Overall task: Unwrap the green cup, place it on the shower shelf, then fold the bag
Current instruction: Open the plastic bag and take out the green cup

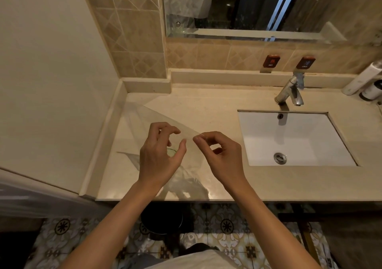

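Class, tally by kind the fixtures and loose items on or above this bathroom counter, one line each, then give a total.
Clear plastic bag, held by the left hand and right hand: 1
Tap: 1
Sink basin: 1
Hot and cold wall labels: 2
Bottles at the right edge: 2
Mirror: 1
Total: 8

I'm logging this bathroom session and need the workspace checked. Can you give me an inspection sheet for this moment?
Surface: beige countertop, bare apart from the job's things.
Job's things: clear plastic bag held up over the counter; a green rim shows behind the left hand, cup otherwise hidden.
Clutter: white bottles at the far right.
Grippers: left hand open beside the bag; right hand pinches the bag's corner.
Cables: nothing seen.
Surroundings: sink, tap, mirror, patterned floor tiles.
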